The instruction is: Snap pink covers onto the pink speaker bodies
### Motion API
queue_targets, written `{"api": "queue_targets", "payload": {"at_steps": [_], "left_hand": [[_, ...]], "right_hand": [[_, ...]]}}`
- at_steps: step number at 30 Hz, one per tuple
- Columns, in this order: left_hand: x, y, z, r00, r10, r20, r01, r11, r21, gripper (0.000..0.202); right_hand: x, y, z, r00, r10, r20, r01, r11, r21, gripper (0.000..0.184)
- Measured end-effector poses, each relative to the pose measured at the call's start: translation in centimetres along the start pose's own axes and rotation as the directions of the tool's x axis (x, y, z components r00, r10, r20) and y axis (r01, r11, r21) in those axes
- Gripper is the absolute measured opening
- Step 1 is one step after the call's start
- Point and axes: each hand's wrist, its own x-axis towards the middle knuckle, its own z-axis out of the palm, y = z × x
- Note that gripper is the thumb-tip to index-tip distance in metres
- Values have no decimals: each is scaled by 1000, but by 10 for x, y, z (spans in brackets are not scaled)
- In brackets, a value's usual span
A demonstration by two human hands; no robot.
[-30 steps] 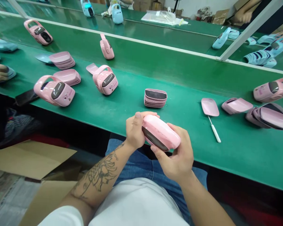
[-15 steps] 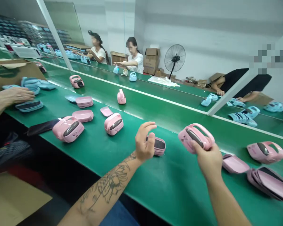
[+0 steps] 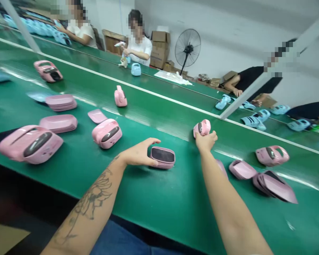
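My left hand (image 3: pixel 140 152) is at the left end of a small stack of pink panels (image 3: pixel 163 161), whose top one has a dark face. Its thumb and fingers are spread apart around that end; whether they touch it I cannot tell. With my arm stretched forward, my right hand (image 3: pixel 206 141) grips a pink plastic housing (image 3: pixel 202 127) with a carry handle and a dark oval window, at the green belt. Its lower part is hidden by my fingers. Another such pink housing (image 3: pixel 107 134) stands to the left of my left hand.
More pink housings stand at the far left (image 3: pixel 30 145) and right (image 3: pixel 272 156). Stacked pink panels (image 3: pixel 275 186) lie at right, others (image 3: pixel 58 123) at left. A white rail (image 3: pixel 149 92) and slanted post (image 3: pixel 244 94) run beyond the belt. People handle blue housings across it.
My right hand has carried the pink housing forward, away from me, to the belt. My left hand has come down to the panel stack, fingers spreading. The view has shifted.
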Motion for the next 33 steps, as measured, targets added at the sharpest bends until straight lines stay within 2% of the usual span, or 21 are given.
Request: {"api": "queue_targets", "payload": {"at_steps": [3,5,8,12,19,25,28,33], "left_hand": [[3,0,1,1000,13,13,-14,1000,26,77],[4,0,3,1000,27,6,-27,999,37,67],[6,1,5,999,37,-18,-37,999,30,60],[7,1,9,997,40,-63,-41,999,-14,62],[8,2,15,997,23,-75,-33,991,-132,79],[8,9,13,997,-7,-77,-6,986,-165,87],[10,7,13,998,-29,-64,21,992,-126,85],[13,0,11,996,-36,-82,30,997,-69,72]], "right_hand": [[-36,6,-25,983,-169,74,161,982,101,64],[-69,10,-42,949,-264,172,230,953,195,62],[-117,15,-60,890,-341,303,245,917,314,49],[-151,17,-68,865,-340,368,190,902,388,40],[-158,14,-77,833,-335,440,107,878,466,37],[-165,7,-81,797,-284,533,-37,858,512,36],[-167,4,-76,780,-260,569,-98,848,521,34],[-166,2,-69,788,-178,589,-221,811,541,41]]}}
